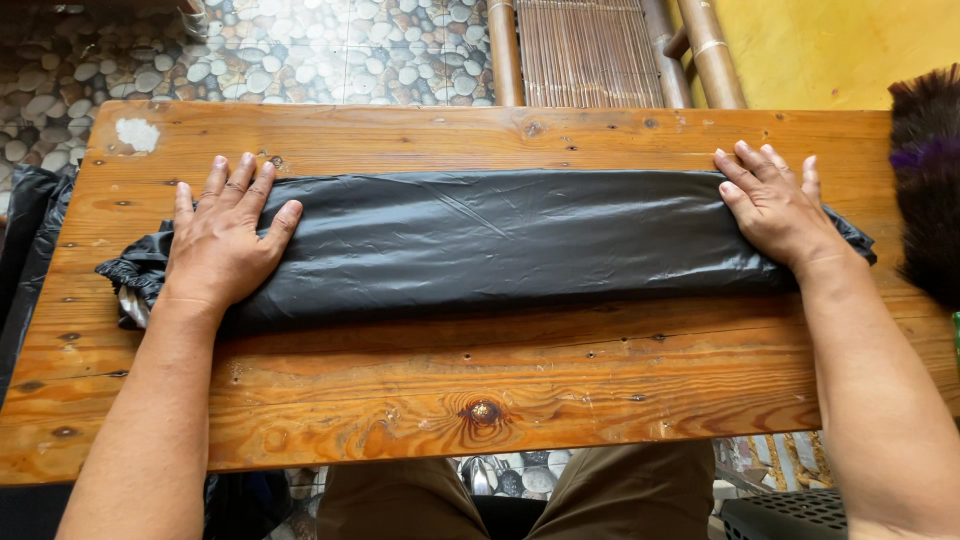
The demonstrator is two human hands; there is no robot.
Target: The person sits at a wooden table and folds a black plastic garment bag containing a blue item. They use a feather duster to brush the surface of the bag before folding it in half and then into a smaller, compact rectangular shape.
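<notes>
Pebble-patterned flooring and a bamboo chair frame (590,50) are seen beyond a knotty wooden table (480,400), across which a black plastic bag (500,240), folded into a long flat band, is laid lengthwise. The left hand (225,235) is pressed flat and open on the band's left end, just beside the gathered mouth; the right hand (775,205) is spread likewise on the right end. Nothing is gripped. The film is judged thin, light, limp and slippery, liable to spring open or slide, so it is best pinned at both ends and pinched along the folded edges. A dark brush (925,180) lies at the table's right edge.
</notes>
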